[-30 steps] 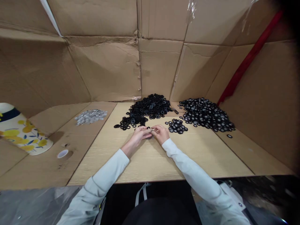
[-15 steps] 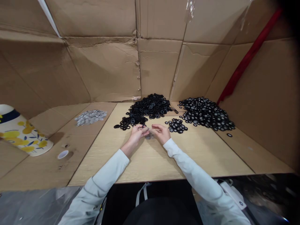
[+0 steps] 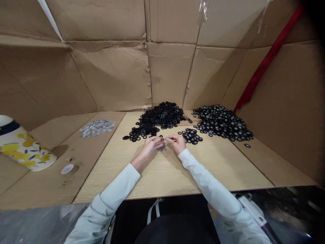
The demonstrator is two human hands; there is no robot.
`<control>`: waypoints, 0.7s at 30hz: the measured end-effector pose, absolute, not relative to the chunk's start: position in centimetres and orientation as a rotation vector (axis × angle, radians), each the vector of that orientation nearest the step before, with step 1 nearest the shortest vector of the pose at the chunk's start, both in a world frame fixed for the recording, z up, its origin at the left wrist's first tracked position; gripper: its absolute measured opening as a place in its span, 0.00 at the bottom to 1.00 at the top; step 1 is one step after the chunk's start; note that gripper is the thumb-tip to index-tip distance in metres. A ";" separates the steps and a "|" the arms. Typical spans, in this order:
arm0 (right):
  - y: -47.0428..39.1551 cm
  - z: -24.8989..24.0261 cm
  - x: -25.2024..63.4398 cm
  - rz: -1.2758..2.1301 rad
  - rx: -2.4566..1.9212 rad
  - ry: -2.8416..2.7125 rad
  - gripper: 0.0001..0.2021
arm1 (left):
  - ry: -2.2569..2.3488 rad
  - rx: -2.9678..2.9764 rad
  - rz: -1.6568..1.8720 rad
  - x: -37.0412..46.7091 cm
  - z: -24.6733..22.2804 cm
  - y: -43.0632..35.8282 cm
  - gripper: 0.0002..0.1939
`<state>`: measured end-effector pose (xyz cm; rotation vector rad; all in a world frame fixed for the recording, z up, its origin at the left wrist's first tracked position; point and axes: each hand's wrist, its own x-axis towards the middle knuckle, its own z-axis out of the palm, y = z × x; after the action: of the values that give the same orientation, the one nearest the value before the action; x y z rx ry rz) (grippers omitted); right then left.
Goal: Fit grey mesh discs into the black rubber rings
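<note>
My left hand is closed on a small black ring at its fingertips. Facing it, my right hand has its fingers pinched together; what they hold is too small to make out. A few grey discs lie on the board below the fingertips. Behind my hands rises a heap of black rings. Beside my right hand is a small group of black rings with grey centres, and a larger heap of the same lies farther right.
A pile of grey discs lies on the left cardboard. Near it are a white tape roll and a patterned bottle. Cardboard walls enclose the back and sides; a red strip hangs at right.
My fingertips have moved slightly apart, and a black ring now shows at the left fingertips. The view has shifted a little.
</note>
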<state>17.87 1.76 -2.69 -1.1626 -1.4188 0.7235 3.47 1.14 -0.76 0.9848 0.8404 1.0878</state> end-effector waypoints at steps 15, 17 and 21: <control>2.3 -3.6 17.8 0.823 -1.124 -1.358 0.06 | 0.877 1.374 1.072 3.8 -1.5 0.9 0.10; 2.3 -3.7 17.8 0.823 -1.108 -1.370 0.06 | 0.925 1.485 1.093 3.7 -1.5 0.8 0.10; 2.3 -3.9 17.8 0.801 -1.143 -1.409 0.06 | 1.026 1.706 1.119 3.5 -1.4 0.7 0.11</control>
<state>17.77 2.25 -3.92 -1.1433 -1.4095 0.8012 3.51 0.66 -1.45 1.7065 1.0259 1.1192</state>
